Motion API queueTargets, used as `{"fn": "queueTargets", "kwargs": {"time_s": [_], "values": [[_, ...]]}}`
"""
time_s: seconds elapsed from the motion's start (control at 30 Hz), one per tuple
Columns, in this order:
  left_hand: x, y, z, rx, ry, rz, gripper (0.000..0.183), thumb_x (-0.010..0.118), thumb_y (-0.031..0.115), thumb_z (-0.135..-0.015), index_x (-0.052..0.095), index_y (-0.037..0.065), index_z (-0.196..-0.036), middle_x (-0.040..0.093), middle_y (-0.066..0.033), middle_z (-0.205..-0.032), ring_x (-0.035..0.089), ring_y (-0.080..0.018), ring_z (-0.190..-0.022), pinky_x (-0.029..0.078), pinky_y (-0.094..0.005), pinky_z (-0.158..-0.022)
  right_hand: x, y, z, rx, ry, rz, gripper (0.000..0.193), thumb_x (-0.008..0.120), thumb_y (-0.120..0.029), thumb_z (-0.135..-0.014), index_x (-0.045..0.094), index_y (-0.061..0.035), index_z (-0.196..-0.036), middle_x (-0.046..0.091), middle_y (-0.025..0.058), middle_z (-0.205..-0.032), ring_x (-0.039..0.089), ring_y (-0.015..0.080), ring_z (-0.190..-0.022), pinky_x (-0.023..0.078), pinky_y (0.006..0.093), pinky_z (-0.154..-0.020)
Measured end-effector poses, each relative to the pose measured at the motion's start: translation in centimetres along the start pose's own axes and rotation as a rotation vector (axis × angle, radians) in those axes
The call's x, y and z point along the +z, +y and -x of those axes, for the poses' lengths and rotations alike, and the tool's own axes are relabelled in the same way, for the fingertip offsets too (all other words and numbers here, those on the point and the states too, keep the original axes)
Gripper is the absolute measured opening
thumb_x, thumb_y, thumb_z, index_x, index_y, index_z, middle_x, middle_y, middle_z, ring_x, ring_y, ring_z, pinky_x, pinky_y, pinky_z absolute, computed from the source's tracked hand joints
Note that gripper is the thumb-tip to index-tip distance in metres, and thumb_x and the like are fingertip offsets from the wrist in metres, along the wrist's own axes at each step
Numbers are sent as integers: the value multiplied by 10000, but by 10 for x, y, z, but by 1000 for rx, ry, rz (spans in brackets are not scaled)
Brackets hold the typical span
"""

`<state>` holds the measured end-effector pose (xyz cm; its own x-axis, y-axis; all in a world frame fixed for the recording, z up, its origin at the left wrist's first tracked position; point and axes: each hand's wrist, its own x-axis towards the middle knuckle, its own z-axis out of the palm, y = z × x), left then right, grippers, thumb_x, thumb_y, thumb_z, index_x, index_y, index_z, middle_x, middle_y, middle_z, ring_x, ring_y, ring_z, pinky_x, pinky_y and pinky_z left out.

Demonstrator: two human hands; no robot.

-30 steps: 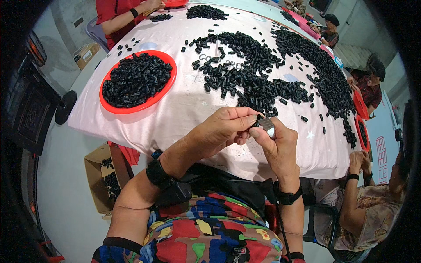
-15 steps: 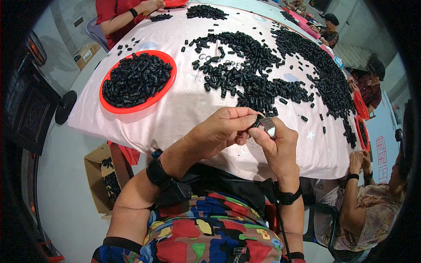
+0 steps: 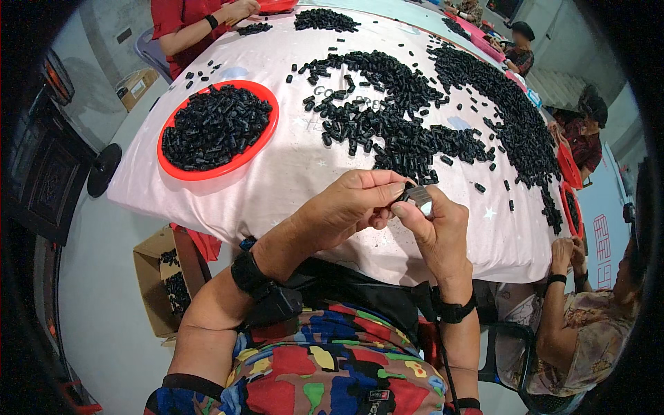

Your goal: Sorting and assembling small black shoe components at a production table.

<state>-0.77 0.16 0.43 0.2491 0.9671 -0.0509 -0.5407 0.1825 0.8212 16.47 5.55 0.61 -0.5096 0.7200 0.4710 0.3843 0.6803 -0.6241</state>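
In front of me, over the table's near side, both hands meet. My left hand [image 3: 349, 207] pinches a small black plastic piece [image 3: 408, 188] between thumb and fingers. A small flat grey metal blade [image 3: 421, 200] is gripped in my right hand [image 3: 443, 235], its shiny face toward me, right against the black piece. Fingers cover much of both items, so the exact contact is hidden. Just beyond my hands spreads a pile of similar black pieces [image 3: 394, 124]. To the left, a red tray [image 3: 207, 176] is heaped with more of them.
A pale pink cloth [image 3: 332, 162] covers the table. Another long heap [image 3: 515, 111] lies to the right. A cardboard box [image 3: 149, 277] holding black pieces stands on the floor at left. Co-workers sit along the right side [image 3: 574, 332], and a person in red [image 3: 183, 34] is at far left.
The metal blade has tilted slightly in my right hand against the black piece. Otherwise my hands stay in nearly the same place.
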Motion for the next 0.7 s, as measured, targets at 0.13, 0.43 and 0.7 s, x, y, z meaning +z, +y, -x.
{"fn": "queueTargets", "kwargs": {"time_s": [0.13, 0.43, 0.7], "values": [[-1, -1, -1, 4, -11, 1, 257, 536, 221, -937, 568, 31, -1109, 588, 27, -802, 491, -33, -636, 396, -166, -580, -1, -1, -1, 3, -16, 29, 383, 717, -404, -772, 604, -41, -728, 540, 114, -528, 523, 238, -428, 393, 325, -421], [-2, -1, -1, 18, -19, 22, 265, 541, 230, -933, 572, 30, -1104, 587, 28, -812, 495, -35, -650, 397, -161, -580, 0, -5, -1, -12, 1, -6, 357, 712, -378, -787, 615, -39, -724, 554, 119, -533, 535, 232, -425, 402, 320, -425], [-1, -1, -1, 1, -11, 18, 274, 538, 228, -935, 562, 31, -1122, 593, 27, -811, 503, -29, -642, 405, -161, -584, -1, 0, -1, -15, -31, 9, 354, 720, -373, -781, 614, -40, -727, 553, 124, -533, 533, 241, -428, 406, 321, -428]]}}
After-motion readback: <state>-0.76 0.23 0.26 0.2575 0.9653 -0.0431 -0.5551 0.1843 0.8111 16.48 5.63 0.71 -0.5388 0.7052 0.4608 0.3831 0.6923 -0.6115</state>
